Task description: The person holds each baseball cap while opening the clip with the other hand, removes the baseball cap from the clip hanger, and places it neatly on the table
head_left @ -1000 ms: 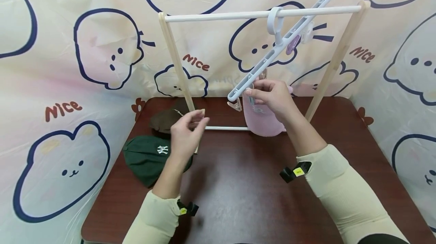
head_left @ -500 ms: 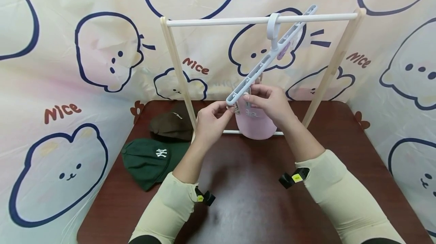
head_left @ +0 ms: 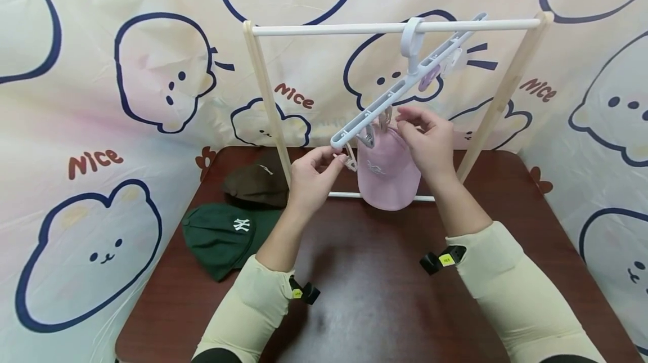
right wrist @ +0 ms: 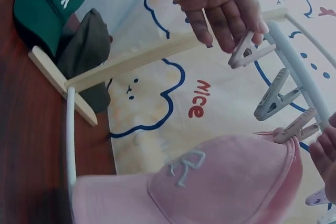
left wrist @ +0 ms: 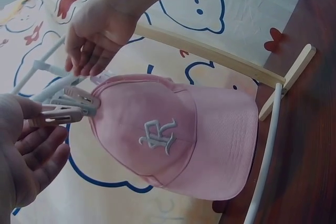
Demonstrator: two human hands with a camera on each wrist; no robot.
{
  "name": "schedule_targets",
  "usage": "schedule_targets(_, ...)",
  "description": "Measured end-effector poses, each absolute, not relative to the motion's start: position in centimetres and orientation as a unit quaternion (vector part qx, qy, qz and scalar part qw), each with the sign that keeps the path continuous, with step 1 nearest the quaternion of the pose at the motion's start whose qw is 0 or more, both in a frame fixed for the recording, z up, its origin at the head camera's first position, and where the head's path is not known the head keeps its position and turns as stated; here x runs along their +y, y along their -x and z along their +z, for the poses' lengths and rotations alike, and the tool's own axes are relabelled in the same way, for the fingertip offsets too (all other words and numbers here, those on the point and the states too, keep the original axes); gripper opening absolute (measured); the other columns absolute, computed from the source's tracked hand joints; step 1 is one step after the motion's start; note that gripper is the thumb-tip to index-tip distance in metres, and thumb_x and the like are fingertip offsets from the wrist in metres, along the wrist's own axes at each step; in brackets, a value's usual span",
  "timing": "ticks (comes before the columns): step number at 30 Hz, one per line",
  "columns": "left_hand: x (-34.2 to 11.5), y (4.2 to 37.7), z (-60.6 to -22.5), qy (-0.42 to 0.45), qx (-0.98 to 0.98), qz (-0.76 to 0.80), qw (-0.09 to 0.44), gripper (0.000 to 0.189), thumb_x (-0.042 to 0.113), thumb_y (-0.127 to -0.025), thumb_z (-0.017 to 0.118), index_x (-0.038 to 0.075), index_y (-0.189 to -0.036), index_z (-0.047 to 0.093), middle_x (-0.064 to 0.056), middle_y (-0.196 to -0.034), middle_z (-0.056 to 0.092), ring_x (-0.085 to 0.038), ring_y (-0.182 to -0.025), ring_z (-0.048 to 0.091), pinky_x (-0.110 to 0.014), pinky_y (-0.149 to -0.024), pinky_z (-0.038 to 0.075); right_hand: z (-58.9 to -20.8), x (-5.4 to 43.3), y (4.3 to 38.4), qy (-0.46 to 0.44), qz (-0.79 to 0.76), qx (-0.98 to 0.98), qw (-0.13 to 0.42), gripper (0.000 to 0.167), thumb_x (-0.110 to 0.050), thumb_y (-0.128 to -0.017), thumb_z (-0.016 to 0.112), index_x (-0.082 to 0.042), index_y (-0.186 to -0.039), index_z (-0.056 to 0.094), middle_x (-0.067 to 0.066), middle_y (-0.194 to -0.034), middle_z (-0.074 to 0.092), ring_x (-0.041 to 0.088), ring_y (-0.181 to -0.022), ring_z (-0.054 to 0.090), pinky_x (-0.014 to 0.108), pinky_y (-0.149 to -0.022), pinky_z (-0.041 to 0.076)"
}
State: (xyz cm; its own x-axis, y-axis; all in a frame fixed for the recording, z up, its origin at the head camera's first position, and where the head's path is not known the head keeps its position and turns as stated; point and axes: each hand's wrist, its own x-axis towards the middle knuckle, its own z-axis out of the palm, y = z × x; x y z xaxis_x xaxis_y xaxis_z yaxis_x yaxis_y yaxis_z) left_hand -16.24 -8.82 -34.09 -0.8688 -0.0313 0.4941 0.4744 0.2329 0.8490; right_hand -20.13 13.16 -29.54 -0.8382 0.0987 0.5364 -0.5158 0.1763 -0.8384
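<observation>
A pink baseball cap (head_left: 387, 169) hangs brim down from a pale blue clip hanger (head_left: 400, 87). At its upper edge a beige clip (right wrist: 296, 127) bites the fabric. Beside that, a grey clip (right wrist: 275, 100) dangles apart from the cap in the right wrist view. My left hand (head_left: 314, 180) pinches the beige end clip (right wrist: 249, 53) between thumb and finger. Just right of the cap's top is my right hand (head_left: 430, 140), its fingers loosely bent near the clip on the cap. I see nothing held in it.
The hanger hooks over the white top bar (head_left: 329, 29) of a wooden-sided rack (head_left: 265, 93) on the brown table (head_left: 364, 284). A green cap (head_left: 223, 239) and a brown cap (head_left: 255, 183) lie to the left. Purple clips (head_left: 429, 79) hang farther back.
My left hand has come rightward to the hanger's near end and taken the end clip. My right hand has left the grey clip and moved right. The cap shows more fully.
</observation>
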Motion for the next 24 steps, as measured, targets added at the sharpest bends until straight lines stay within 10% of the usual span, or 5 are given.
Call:
schedule_targets(6,-8.8,16.2,-34.1,0.143,-0.758,-0.602,0.205,0.020,0.021,-0.090,0.073,0.006,-0.103,0.073,-0.007,-0.084,0.071,-0.012,-0.069,0.061,-0.022,-0.063,0.051,-29.3,13.0,21.2,-0.113,0.573,-0.784,0.212,0.042,-0.023,-0.084,0.077,-0.006,-0.121,0.069,0.013,-0.115,0.070,0.020,-0.105,0.066,0.031,-0.094,0.053)
schedule_targets(12,-9.1,16.3,-34.3,0.143,-0.772,-0.594,0.176,0.023,0.023,-0.090,0.072,0.006,-0.105,0.072,-0.007,-0.087,0.072,-0.016,-0.074,0.064,-0.031,-0.069,0.055,-29.3,12.1,22.2,-0.114,0.573,-0.791,0.181,0.035,-0.025,-0.084,0.077,-0.010,-0.115,0.072,0.011,-0.103,0.074,0.014,-0.091,0.070,0.026,-0.082,0.055)
schedule_targets(21,-8.8,15.9,-35.5,0.241,-0.872,-0.424,-0.053,0.023,0.029,-0.094,0.067,0.012,-0.107,0.075,0.005,-0.094,0.073,-0.007,-0.083,0.063,-0.026,-0.075,0.053,-29.2,11.2,22.2,-0.111,0.570,-0.784,0.218,0.022,-0.022,-0.083,0.077,-0.007,-0.099,0.075,0.006,-0.087,0.073,0.011,-0.075,0.067,0.021,-0.069,0.055)
schedule_targets(24,-7.7,15.5,-34.7,0.266,-0.858,-0.437,-0.053,0.029,0.030,-0.095,0.066,0.010,-0.115,0.073,0.002,-0.104,0.073,-0.007,-0.091,0.064,-0.025,-0.080,0.053,-29.2,11.0,22.2,-0.108,0.566,-0.784,0.233,0.020,-0.022,-0.083,0.077,-0.006,-0.094,0.074,0.005,-0.082,0.072,0.011,-0.074,0.066,0.021,-0.068,0.054)
